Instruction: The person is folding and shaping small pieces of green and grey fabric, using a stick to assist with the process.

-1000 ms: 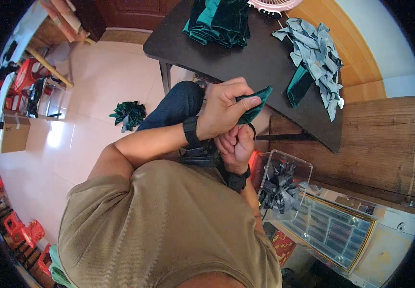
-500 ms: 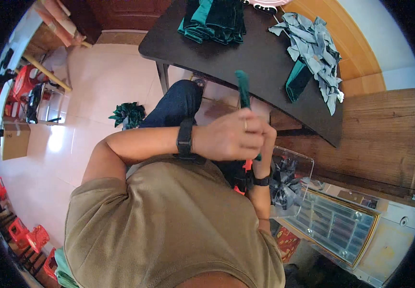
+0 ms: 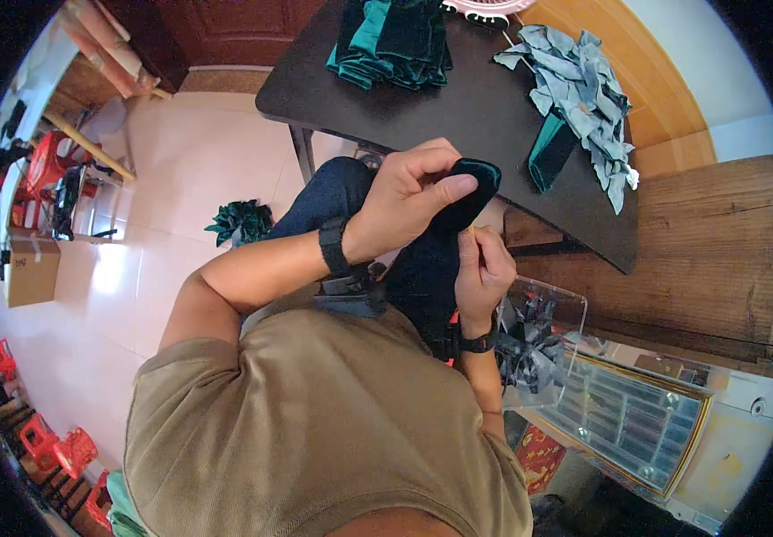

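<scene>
A dark green velvet fabric piece (image 3: 474, 199) with a rounded upper end is held over my lap. My left hand (image 3: 404, 199) is closed on it, thumb lying on top and fingers curled behind. Just below, my right hand (image 3: 483, 276) is closed at the lower part of the velvet. A small pale tip shows at its thumb and finger; what it pinches is too small to make out. The lower end of the fabric blends into my dark trousers (image 3: 328, 201).
The black table (image 3: 467, 112) ahead bears a stack of green velvet pieces (image 3: 386, 49), a single folded velvet piece (image 3: 549, 154) and a heap of grey scraps (image 3: 583, 98). A clear bin (image 3: 574, 313) with dark scraps stands right. Green scraps (image 3: 239, 222) lie on the floor.
My hands were close together with the velvet upright and narrow. Now my left hand has moved up and turned, showing the fabric's broad face, and my right hand is apart below.
</scene>
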`<state>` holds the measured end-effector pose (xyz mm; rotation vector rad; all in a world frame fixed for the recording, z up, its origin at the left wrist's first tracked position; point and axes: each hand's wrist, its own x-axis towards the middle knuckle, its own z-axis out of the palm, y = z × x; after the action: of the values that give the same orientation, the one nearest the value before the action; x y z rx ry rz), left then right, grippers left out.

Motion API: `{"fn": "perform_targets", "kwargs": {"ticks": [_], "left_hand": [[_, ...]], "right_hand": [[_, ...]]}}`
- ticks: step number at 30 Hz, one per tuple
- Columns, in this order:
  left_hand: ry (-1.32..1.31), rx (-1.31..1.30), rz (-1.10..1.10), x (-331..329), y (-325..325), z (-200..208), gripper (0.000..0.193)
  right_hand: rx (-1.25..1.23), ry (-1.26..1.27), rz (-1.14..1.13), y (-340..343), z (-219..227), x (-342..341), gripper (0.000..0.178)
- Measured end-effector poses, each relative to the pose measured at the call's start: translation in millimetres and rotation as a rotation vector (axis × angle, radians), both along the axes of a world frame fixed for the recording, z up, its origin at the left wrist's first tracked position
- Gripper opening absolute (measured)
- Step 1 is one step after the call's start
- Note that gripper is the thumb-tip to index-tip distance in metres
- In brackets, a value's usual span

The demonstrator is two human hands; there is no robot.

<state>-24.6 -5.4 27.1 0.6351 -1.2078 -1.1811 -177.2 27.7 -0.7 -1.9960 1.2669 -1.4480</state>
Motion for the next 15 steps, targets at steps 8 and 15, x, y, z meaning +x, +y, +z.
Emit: {"fn": "perform_targets", "kwargs": {"ticks": [8,15], "left_hand": [[-0.204,-0.118,0.165,-3,7,-7,0.021],[-0.214,-0.164,0.229,4,4,-1,0.022]], "right_hand": [[0.052,-0.014,-0.061,10,0,7,0.011],[0.117,0.011,0.033,11,11,-1,0.011]]}}
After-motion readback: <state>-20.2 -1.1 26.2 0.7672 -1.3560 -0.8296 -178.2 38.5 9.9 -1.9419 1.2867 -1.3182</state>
